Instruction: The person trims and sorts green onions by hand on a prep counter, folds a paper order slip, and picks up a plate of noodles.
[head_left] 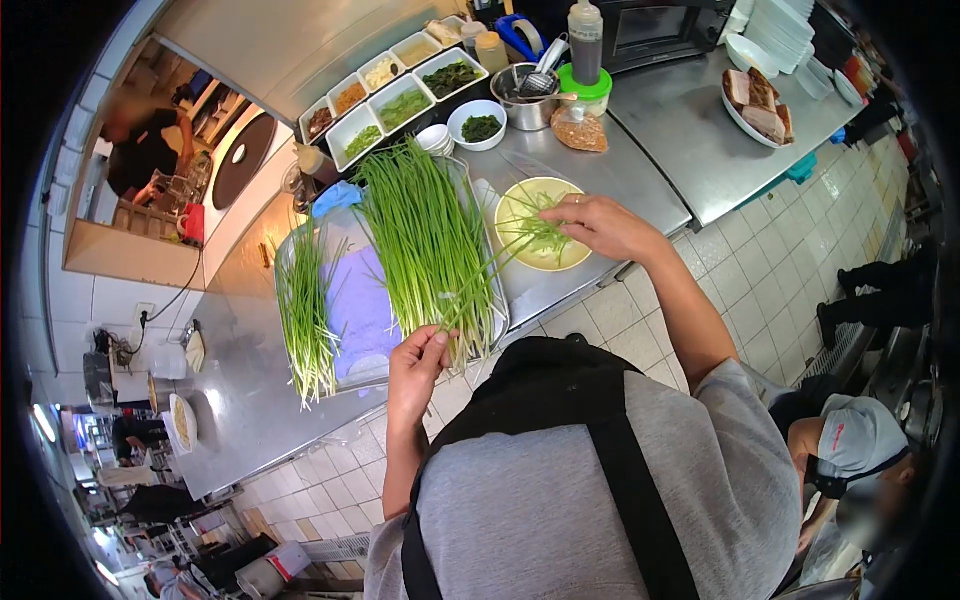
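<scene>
Hands apart. Pinched in the left hand (417,368), thumb against fingers: a few thin green stalks (480,282), slanting towards 1 o'clock. Held in the fingertips of the right hand (600,225), over the yellow bowl (578,254): fine green strands (530,222), some lying across the rim. Impossible to tell whether of one bunch with the stalks. Liable to snap or scatter under an uneven pull, or to miss the bowl if let go near the rim.

At 12 o'clock from the left hand, on the tray (503,308): the thick green pile (420,240), loose, so prone to tangling or dragging with a careless tug. At 10 o'clock, past the violet cloth (362,310): a narrower bunch (308,310).

At 5 o'clock from the bowl, near: the counter edge, with a risk of tipping from a wrist bump. At 12 o'clock: seemingly a blade (527,165), hazardous if reached across blindly. Farther, at 2 o'clock: meat (757,108), well apart.
</scene>
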